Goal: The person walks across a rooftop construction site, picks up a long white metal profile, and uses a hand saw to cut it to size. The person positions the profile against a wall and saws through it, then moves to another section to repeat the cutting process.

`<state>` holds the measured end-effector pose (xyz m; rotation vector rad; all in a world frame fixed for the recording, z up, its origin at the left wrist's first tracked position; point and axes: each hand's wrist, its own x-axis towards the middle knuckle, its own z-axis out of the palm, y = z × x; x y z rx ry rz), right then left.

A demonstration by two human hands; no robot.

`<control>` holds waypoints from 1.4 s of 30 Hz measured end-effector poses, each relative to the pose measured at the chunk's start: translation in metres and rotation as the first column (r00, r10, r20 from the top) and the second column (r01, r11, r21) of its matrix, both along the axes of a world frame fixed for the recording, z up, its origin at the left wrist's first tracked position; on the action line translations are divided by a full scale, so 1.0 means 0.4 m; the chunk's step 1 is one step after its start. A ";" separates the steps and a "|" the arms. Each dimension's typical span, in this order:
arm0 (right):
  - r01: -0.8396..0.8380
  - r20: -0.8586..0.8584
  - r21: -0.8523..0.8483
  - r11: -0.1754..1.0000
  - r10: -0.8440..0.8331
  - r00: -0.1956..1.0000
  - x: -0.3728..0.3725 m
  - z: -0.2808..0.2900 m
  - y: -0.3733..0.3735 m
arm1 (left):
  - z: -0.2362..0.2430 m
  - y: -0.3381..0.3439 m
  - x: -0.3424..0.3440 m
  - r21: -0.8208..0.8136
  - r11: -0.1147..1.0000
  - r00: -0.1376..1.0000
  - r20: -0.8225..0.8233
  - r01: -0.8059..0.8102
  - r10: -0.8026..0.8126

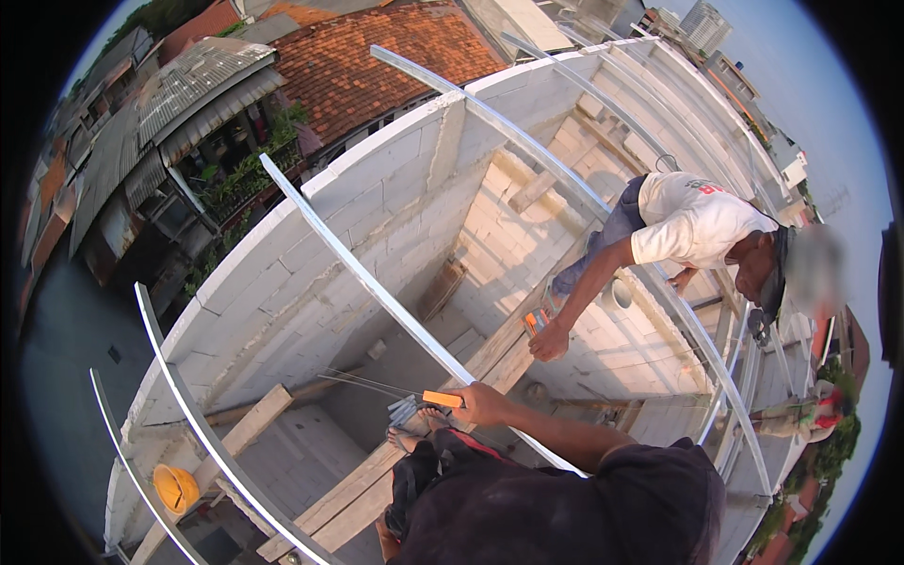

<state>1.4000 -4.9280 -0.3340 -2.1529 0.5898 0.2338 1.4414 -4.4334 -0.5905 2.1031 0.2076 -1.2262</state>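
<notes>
Steadily hold the orange tool near the long metal bar, the fingers of your right hand curled round its end, and mind your feet by the planks; I can't tell your left hand's fingers.

Stands on planks within block walls. Has one beam before the body, a hand tool at its left side, two beams farther left with a basin or helmet between, more beams to the right beside a co-worker, roofs beyond the left wall.
</notes>
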 end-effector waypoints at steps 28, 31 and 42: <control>0.148 0.060 0.114 0.982 -0.156 0.986 -0.145 -0.018 0.097 | 0.074 -0.078 0.272 0.266 0.543 0.555 0.034 0.797 -0.831; 0.224 0.084 0.079 0.971 -0.230 0.970 -0.181 -0.023 0.156 | 0.052 -0.057 0.329 0.254 0.456 0.463 0.036 0.853 -0.886; 0.411 0.019 0.056 0.910 -0.413 0.911 -0.121 0.009 0.402 | -0.040 0.219 0.470 -0.042 0.983 0.976 -0.114 0.181 -0.185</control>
